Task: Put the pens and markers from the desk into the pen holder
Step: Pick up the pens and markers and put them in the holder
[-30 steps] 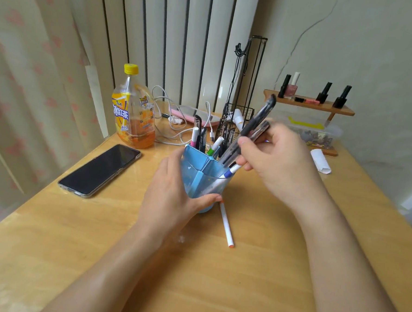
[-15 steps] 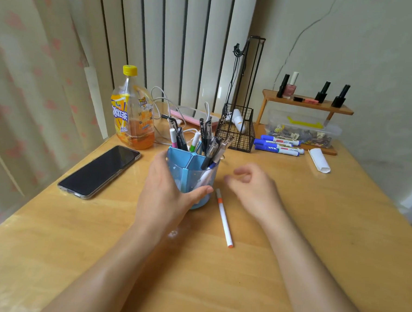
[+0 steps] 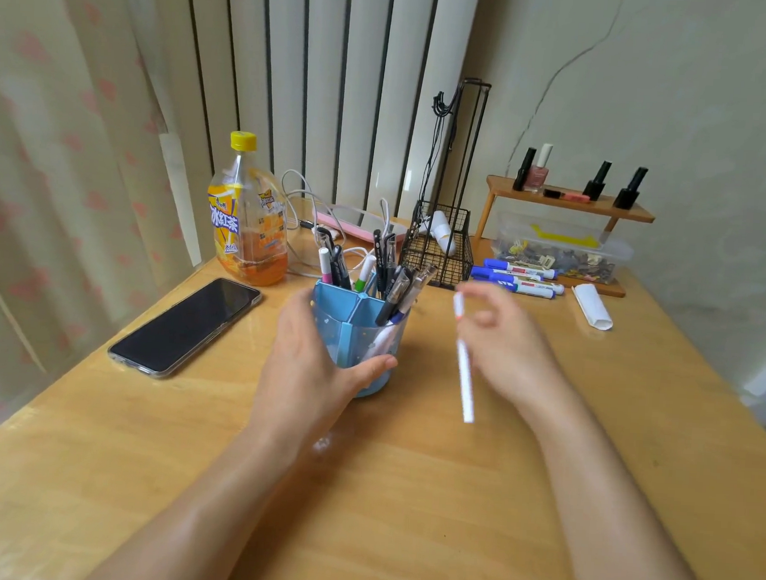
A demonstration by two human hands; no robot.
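Progress: we judge the task well along; the pen holder (image 3: 357, 333) at frame centre is crowded, while three blue markers (image 3: 516, 277) lie upper right on the tabletop (image 3: 403, 515).
Left hand (image 3: 309, 366): wrapped around the holder.
Right hand (image 3: 503, 342): pinching a white pen (image 3: 464, 366) (blurred), lifted just right of the holder.
Pen axis: near-vertical, orange-banded end uppermost.

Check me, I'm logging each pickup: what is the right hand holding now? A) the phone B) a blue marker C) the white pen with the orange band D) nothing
C: the right hand grips the white pen, lifted off the desk beside the pen holder, which the left hand steadies.
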